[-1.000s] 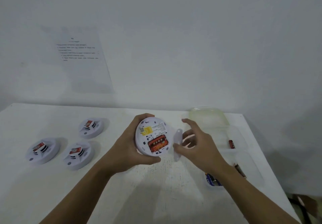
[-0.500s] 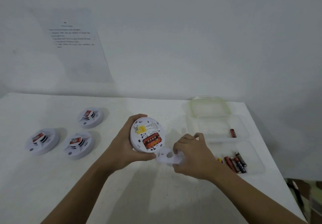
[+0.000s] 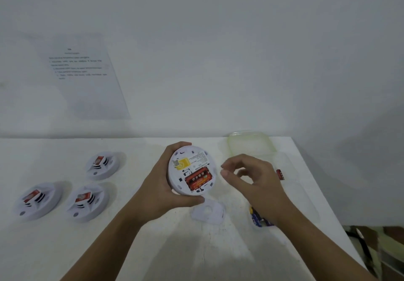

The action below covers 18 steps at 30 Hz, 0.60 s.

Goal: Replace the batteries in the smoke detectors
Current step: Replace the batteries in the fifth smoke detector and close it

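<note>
1. At the centre of the frame, the left hand (image 3: 159, 189) gripped the smoke detector (image 3: 192, 172) round its rim, back face toward the camera, above the white table (image 3: 65, 248).
2. The right hand (image 3: 251, 182) hovered just right of it, fingers loosely curled, holding nothing.
3. The detector looked like light, stiff, smooth plastic. The rim seemed the safest hold, and the red batteries (image 3: 197, 180) in its open bay probably needed prying out at one end.
4. Its white cover plate (image 3: 208, 213) lay on the table just below.
5. At right, a clear plastic container (image 3: 290, 160) held one loose red battery (image 3: 280, 174) in its far compartment. More batteries (image 3: 259, 217) in the near one were partly hidden by the right wrist.
</note>
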Each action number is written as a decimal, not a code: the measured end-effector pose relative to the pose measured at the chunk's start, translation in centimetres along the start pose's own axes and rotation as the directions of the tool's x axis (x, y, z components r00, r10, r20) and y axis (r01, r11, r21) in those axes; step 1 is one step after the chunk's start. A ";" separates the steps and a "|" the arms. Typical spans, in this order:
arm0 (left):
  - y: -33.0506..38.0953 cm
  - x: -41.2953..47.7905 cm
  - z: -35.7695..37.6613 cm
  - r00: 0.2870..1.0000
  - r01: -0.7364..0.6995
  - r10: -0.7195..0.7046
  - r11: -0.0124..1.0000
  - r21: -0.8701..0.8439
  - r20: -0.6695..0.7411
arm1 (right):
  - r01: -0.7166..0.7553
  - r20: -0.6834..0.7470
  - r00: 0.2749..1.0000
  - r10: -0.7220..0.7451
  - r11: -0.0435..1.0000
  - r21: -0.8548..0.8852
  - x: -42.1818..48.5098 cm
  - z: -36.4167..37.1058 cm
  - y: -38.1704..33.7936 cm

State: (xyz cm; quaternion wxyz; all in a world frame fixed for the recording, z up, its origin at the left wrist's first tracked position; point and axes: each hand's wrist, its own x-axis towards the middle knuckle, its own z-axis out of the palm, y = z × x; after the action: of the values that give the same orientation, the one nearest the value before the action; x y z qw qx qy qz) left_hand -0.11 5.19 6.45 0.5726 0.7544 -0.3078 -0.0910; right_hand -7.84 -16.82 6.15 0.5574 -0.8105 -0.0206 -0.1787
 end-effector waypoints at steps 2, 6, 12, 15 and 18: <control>0.7 0.6 0.7 1.000 -0.020 0.020 1.000 -0.007 0.005 | 0.057 -0.007 0.998 -0.057 0.998 -0.023 0.0 -0.3 -0.9; 1.6 1.8 2.1 0.998 -0.051 0.051 0.999 -0.001 0.040 | 0.151 -0.079 0.983 -0.165 0.976 -0.157 -0.2 -1.0 -1.4; 2.1 3.1 4.8 0.997 -0.069 0.069 0.998 -0.014 0.039 | -0.002 -0.190 0.981 -0.022 0.992 -0.124 -1.1 -2.6 0.0; 1.9 3.6 6.7 0.996 -0.073 0.074 0.997 -0.020 0.051 | -0.067 -0.215 0.975 0.047 0.994 -0.086 -1.5 -3.7 0.9; 1.6 4.0 8.7 0.995 -0.062 0.063 0.998 -0.027 0.076 | -0.146 -0.203 0.970 0.134 0.988 -0.046 -2.1 -4.7 1.8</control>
State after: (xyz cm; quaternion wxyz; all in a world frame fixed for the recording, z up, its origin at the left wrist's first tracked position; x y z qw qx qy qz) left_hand -1.73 -4.32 5.91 0.5721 0.7333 -0.3518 -0.1057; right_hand -10.63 -21.45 5.34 0.5428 -0.8045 0.0980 -0.2201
